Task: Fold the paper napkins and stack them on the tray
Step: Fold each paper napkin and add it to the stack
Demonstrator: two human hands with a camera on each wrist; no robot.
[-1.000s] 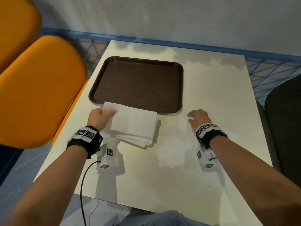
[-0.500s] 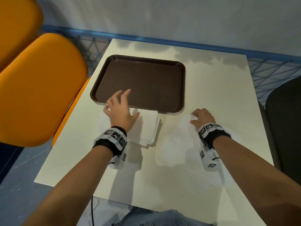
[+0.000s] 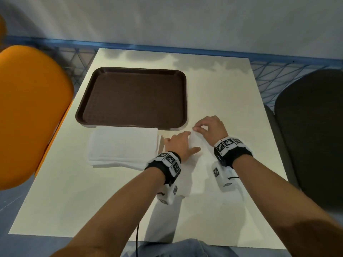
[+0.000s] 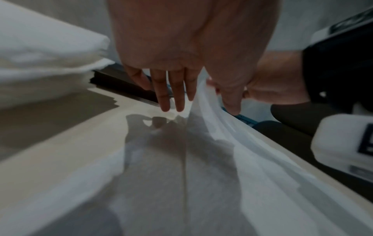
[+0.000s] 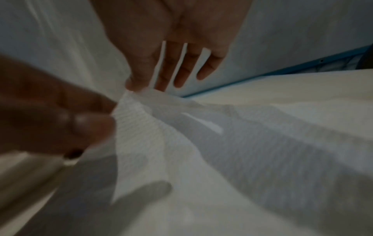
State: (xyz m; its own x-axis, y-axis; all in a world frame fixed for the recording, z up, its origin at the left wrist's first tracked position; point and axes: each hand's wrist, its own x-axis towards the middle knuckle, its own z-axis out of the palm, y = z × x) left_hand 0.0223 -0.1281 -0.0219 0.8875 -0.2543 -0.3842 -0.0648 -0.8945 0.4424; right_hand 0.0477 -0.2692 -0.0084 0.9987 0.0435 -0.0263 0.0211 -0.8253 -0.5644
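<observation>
- My left hand (image 3: 179,145) has left the stack (image 3: 123,145), now just to its left, and come onto the single napkin (image 3: 194,162) between my wrists.
- Its fingers lie straight, flat on the sheet.
- My right hand (image 3: 210,127) pinches the napkin's far corner between thumb and forefinger, lifting it.
- The tray (image 3: 133,97), beyond my left hand, holds 0 napkins.
- So folding napkin 1 looks to be starting.

1. Your left hand (image 3: 179,144) lies flat on a napkin (image 3: 189,164).
2. Your right hand (image 3: 210,129) pinches its far edge.
3. The stack (image 3: 123,146) touches the tray (image 3: 133,70).
</observation>
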